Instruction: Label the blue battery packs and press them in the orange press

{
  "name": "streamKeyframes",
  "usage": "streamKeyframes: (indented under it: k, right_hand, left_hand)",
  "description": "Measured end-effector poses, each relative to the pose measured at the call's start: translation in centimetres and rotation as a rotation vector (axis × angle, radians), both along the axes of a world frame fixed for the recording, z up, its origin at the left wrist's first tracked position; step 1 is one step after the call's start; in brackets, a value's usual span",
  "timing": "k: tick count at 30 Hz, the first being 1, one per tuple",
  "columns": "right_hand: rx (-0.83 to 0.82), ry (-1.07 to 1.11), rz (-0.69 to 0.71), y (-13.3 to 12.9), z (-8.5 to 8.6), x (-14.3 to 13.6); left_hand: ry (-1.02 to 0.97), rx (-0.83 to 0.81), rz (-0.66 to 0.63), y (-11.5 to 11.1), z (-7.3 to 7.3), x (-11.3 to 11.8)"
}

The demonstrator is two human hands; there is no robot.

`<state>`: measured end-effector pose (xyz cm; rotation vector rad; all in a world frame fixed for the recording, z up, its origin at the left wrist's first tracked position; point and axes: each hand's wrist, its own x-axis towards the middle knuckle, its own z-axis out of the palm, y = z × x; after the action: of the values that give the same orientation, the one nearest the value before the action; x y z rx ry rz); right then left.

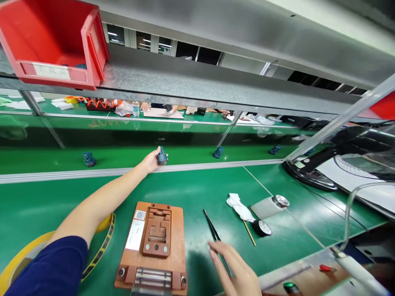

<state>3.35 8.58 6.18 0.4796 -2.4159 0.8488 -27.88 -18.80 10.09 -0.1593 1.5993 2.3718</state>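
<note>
My left hand (pixel 152 160) reaches forward to the green strip behind the bench edge, its fingers closed around a dark blue-grey part (pixel 162 156). Low in the view, my right hand (pixel 236 269) hovers over black tweezers (pixel 212 228) that lie on the green mat; its fingers are extended and partly cover them. Between the two arms sits a brown fixture (pixel 177 242) with a recessed block and a clear hinged piece at its front.
Similar blue parts (pixel 89 159) (pixel 218 152) (pixel 275 149) stand along the back strip. A yellow-edged reel (pixel 103 246) lies under my left arm. At right are a white cloth (pixel 240 207), a bottle (pixel 267 206), a round gauge (pixel 261 228) and a black stand (pixel 308 176). A red bin (pixel 58 76) sits overhead.
</note>
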Motion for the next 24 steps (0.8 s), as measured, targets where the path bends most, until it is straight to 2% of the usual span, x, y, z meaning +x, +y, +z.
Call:
streamKeyframes:
  k: [2,5,8,11,13,15,17,21,24]
  right_hand:
    - [-0.058,-0.041,0.058,-2.1,1.4,-2.6]
    - [-0.172,-0.117,0.158,-5.9,2.6,-6.1]
    - [-0.258,-0.167,0.290,-9.2,3.1,-8.5]
    - [-0.284,-0.270,0.467,-10.8,3.1,-9.6]
    - [-0.277,-0.318,0.511,-11.0,2.8,-9.7]
    - [-0.232,-0.365,0.495,-10.8,2.4,-9.5]
    - [-0.175,-0.424,0.460,-10.5,1.9,-9.3]
    - [-0.138,-0.511,0.441,-10.2,0.8,-8.9]
    - [-0.165,-0.556,0.455,-9.9,0.0,-9.0]
  left_hand:
    - [-0.061,0.090,-0.093,0.0,0.7,3.0]
    - [-0.156,0.158,-0.216,0.1,1.2,8.9]
    - [-0.244,0.192,-0.322,0.2,1.6,14.6]
    - [-0.289,0.173,-0.348,-0.3,1.7,18.6]
    - [-0.250,0.051,-0.252,-1.5,1.8,20.5]
    - [-0.153,-0.114,-0.109,-3.5,1.8,22.0]
    - [-0.049,-0.230,-0.044,-6.0,2.0,23.7]
    - [0.041,-0.436,-0.198,-10.3,2.4,28.3]
    - [0.048,-0.587,-0.397,-11.7,1.7,32.0]
